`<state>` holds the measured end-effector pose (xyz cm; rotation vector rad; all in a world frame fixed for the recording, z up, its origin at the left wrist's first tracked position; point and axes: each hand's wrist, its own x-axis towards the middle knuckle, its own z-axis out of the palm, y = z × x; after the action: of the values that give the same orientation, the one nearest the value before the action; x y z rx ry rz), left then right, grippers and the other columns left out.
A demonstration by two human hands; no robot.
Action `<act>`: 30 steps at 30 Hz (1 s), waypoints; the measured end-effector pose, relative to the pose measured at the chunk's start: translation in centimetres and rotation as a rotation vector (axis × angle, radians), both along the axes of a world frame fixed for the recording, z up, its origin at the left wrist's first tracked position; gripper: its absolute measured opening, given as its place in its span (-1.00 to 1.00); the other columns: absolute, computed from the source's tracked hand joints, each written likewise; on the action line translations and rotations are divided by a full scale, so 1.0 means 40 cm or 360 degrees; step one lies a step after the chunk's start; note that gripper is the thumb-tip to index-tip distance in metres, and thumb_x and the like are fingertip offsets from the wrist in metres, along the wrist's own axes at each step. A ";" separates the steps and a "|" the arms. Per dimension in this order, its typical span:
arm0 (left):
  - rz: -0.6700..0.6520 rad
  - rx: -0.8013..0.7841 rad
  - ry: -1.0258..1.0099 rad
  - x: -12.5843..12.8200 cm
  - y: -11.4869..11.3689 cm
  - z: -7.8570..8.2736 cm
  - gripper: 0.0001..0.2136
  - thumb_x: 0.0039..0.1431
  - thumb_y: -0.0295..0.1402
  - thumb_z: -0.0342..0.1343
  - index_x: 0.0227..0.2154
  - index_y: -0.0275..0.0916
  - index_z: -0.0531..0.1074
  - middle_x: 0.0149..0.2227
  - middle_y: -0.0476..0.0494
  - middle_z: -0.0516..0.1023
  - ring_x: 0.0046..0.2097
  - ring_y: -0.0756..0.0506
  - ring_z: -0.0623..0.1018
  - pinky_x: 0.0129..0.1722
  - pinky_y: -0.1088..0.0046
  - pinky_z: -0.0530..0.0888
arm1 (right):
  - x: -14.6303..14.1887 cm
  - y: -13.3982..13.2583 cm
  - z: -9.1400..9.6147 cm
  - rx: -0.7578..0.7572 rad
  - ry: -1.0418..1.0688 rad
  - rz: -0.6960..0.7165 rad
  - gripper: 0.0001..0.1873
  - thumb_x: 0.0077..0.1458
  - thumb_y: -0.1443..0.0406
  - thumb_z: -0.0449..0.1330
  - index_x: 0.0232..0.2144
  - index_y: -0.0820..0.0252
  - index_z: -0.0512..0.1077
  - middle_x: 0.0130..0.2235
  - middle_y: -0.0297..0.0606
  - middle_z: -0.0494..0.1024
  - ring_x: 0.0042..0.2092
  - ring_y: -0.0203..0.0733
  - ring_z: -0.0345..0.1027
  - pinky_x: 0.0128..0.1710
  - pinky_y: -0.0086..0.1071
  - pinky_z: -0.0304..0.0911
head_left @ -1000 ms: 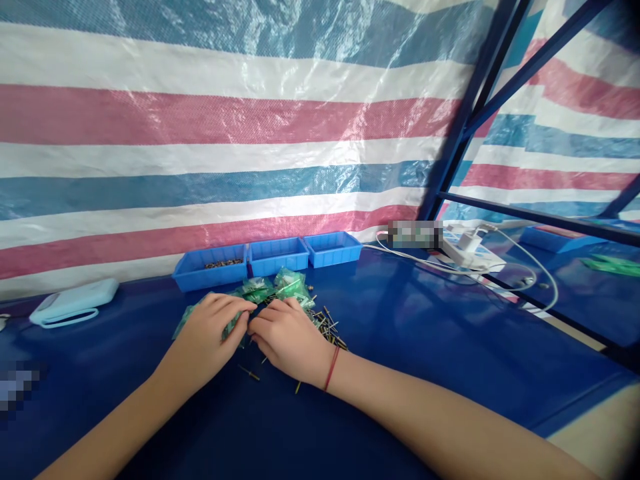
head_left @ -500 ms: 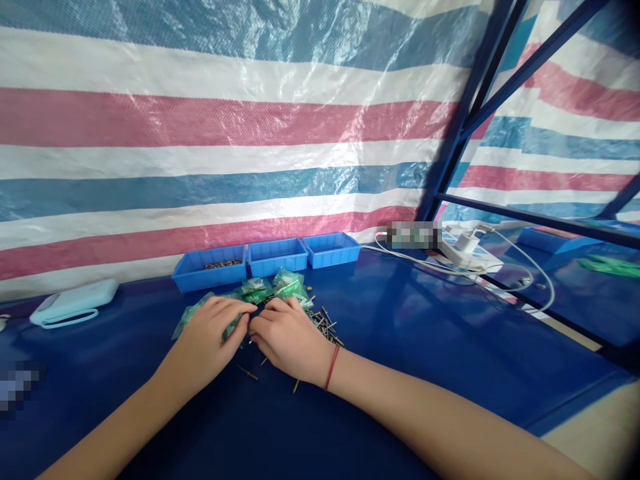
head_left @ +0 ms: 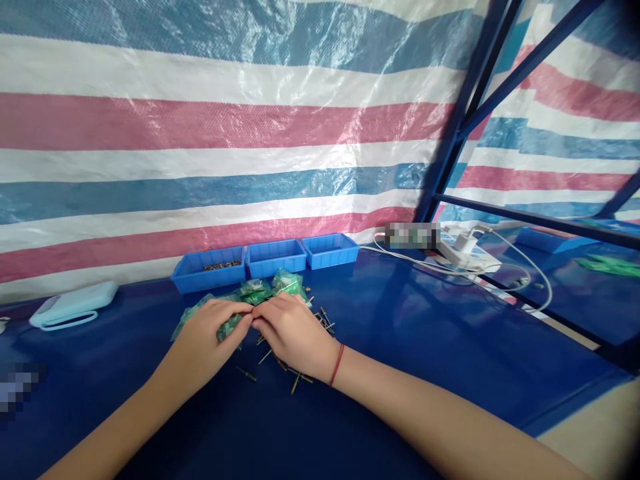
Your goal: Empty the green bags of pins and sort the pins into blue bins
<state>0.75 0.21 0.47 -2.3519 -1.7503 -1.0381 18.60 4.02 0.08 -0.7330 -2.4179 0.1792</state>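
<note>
Left grip (head_left: 210, 333) and right grip (head_left: 295, 337) side by side over the tabletop (head_left: 200, 427).
Bags (head_left: 287, 283) just behind both; loose pins (head_left: 251, 377) before them and right of the right grip. Farther back, three bins (head_left: 278, 268) in a row, small parts (head_left: 223, 265) in the leftmost. Case (head_left: 75, 301) well left; power strip (head_left: 450, 252) well right, farther back.

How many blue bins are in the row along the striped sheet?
3: the left bin, with small metal parts inside; the middle bin, just right of it; and the right bin, ending the row. None in that row appears hidden.
</note>
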 end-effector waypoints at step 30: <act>0.0120 -0.0389 -0.0754 0.006 -0.003 0.001 -0.70 0.02 -0.08 0.12 -0.30 -0.18 0.48 -0.32 -0.08 0.60 -0.29 -0.12 0.56 -0.32 0.42 0.47 | -0.017 0.007 -0.002 -0.1490 0.1064 0.0242 -0.87 0.02 0.30 0.23 -0.35 0.25 0.46 -0.39 -0.29 0.54 -0.37 -0.31 0.39 -0.32 -0.39 0.29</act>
<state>0.98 0.08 0.51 -2.2772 -2.2154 -1.5503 17.93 4.29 0.02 -0.6962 -1.6532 1.4292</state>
